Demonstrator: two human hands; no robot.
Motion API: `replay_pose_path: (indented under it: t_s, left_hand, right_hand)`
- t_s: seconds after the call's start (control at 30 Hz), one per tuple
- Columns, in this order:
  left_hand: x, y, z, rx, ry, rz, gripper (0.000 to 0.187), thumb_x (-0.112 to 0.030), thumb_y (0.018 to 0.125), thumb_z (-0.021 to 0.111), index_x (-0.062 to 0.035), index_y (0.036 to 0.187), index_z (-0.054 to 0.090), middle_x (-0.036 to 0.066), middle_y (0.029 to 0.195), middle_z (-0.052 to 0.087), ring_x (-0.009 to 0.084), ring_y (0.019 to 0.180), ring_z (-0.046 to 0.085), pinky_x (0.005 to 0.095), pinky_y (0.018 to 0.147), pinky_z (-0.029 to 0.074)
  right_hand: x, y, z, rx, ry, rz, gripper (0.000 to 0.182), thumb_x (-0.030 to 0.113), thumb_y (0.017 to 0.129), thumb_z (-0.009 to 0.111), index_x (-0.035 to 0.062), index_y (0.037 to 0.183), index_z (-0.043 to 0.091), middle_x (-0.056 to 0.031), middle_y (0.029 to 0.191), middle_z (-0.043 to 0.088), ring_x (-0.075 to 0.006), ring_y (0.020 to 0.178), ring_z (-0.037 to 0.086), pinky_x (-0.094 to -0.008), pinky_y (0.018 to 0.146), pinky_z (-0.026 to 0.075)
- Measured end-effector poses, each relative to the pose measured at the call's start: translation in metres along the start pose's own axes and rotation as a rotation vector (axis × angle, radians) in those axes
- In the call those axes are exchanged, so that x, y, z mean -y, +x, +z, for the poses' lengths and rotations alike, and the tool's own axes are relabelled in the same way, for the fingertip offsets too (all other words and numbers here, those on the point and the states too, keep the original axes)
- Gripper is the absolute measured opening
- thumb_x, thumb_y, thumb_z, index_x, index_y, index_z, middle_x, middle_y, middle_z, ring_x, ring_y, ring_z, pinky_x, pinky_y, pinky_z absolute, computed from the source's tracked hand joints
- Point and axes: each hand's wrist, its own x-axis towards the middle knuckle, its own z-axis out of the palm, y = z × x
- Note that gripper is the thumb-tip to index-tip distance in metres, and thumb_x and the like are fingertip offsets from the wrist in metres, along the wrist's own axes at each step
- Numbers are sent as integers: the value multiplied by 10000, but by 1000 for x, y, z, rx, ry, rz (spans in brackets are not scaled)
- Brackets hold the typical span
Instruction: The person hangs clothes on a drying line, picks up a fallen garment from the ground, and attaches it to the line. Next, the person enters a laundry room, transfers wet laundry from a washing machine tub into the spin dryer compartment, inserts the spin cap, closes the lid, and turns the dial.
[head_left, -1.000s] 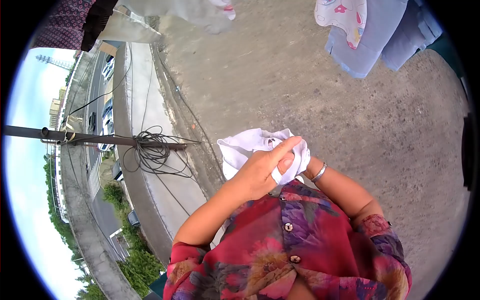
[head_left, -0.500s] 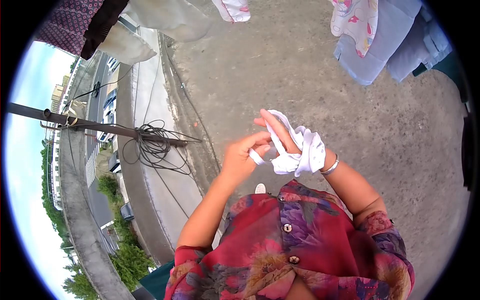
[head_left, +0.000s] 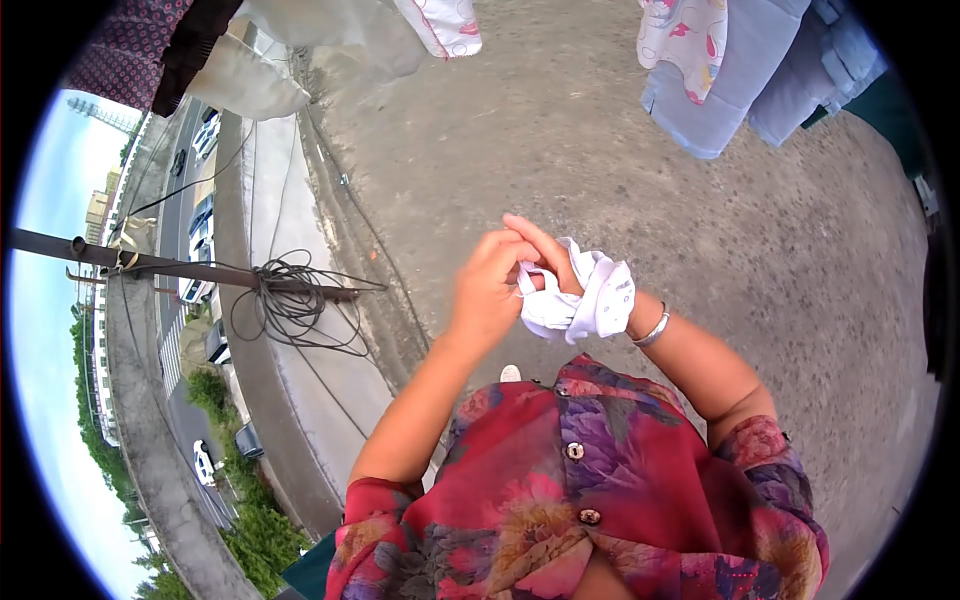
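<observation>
Hands at chest height over a rooftop, seen from the head camera. Nearest the lens is the person's red and purple floral blouse with round buttons point(head_left: 575, 452). Just beyond it, the left hand point(head_left: 487, 290) is closed in a pinch on a narrow edge of the small white crumpled cloth garment point(head_left: 585, 300); the right hand point(head_left: 548, 262), with a silver bangle point(head_left: 651, 330) at the wrist, has the garment bunched over its back and palm, its fingers extended and threaded through the fabric. A second ago the cloth lay folded flat under the left palm close to the blouse; half a second ago the hands had parted and a strip was drawn between them; now the left hand has returned to the right, and the strip is short. In judgement, the garment is being gathered or turned over the right hand rather than spread out, so the handling is partway through. Below the hands lies the grey concrete rooftop floor point(head_left: 620, 180). At its left edge runs a low parapet, with a tangled coil of black cable point(head_left: 290, 305) on a dark pole. Farthest off, along the top edge of the view, hang a pale blue cloth point(head_left: 720, 90) and a beige garment point(head_left: 330, 25).
</observation>
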Motion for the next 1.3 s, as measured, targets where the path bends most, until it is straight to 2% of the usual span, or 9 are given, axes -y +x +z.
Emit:
replay_pose_path:
  t_s: [0.3, 0.43, 0.5, 0.57, 0.63, 0.77, 0.83, 1.1, 1.3]
  left_hand:
    - [33, -20, 6, -26, -265, -391, 377, -4, 762, 577, -21, 1107, 425, 80, 1037, 486, 136, 869, 552, 243, 688, 469]
    - [55, -48, 59, -8, -286, -137, 317, -122, 824, 543, -6, 1107, 456, 68, 1025, 537, 117, 787, 550, 249, 699, 452]
    - [59, -49, 57, 67, -198, -341, 284, -124, 835, 516, 12, 1082, 485, 65, 968, 565, 117, 775, 545, 245, 710, 440]
    - [59, -50, 49, 143, -110, -545, 265, -126, 845, 489, 30, 1058, 514, 62, 912, 592, 118, 762, 540, 240, 721, 429]
    - [56, -51, 28, 22, -292, -422, 239, -115, 853, 452, 42, 1003, 553, 36, 823, 607, 92, 736, 535, 222, 680, 430]
    - [51, -36, -30, 56, -288, -511, 230, -150, 868, 436, 11, 949, 580, 41, 807, 614, 102, 679, 571, 239, 618, 464]
    - [65, -29, -47, -23, -384, -673, 245, -165, 865, 442, 22, 947, 576, 59, 820, 619, 124, 697, 586, 251, 635, 472]
    - [148, -74, -64, -150, -586, -992, 280, -179, 821, 504, 70, 928, 573, 117, 842, 627, 188, 714, 615, 305, 642, 484]
    - [148, -61, -49, -348, 71, -694, 311, -149, 839, 500, 3, 1110, 496, 44, 867, 561, 110, 770, 518, 248, 680, 422]
  right_hand:
    - [-20, -6, -15, -220, 545, 594, 201, 256, 825, 496, 60, 807, 536, -54, 721, 529, -162, 644, 470, -274, 659, 405]
    - [-28, 5, 2, -297, -745, 587, 77, 145, 809, 549, 70, 821, 534, 17, 717, 526, -94, 683, 496, -239, 605, 407]
    - [-39, -8, -9, -20, -1329, -63, 83, 133, 803, 549, 61, 821, 512, -2, 716, 510, -117, 697, 493, -248, 630, 400]
    - [-88, -14, -11, -220, -337, 453, 102, 121, 791, 555, 52, 847, 505, -23, 763, 512, -127, 714, 494, -250, 640, 398]
    - [-26, -2, -38, 92, -722, 615, 149, 130, 775, 579, 47, 887, 526, -35, 814, 527, -123, 743, 503, -252, 652, 412]
    - [-45, -46, -53, 191, -497, -260, 223, 213, 724, 642, 40, 856, 592, -56, 752, 583, -109, 703, 547, -224, 606, 442]
    - [27, -28, -54, 702, -17, 943, 172, 218, 763, 615, 52, 797, 585, -27, 582, 541, -110, 558, 526, -227, 529, 419]
    - [46, -30, -115, -106, 800, 248, 270, 298, 838, 529, 41, 759, 540, -14, 506, 493, -65, 409, 392, -207, 413, 309]
    - [81, -6, -98, 41, 712, 412, 261, 278, 855, 507, 29, 893, 571, -15, 512, 501, -38, 377, 351, -163, 400, 286]
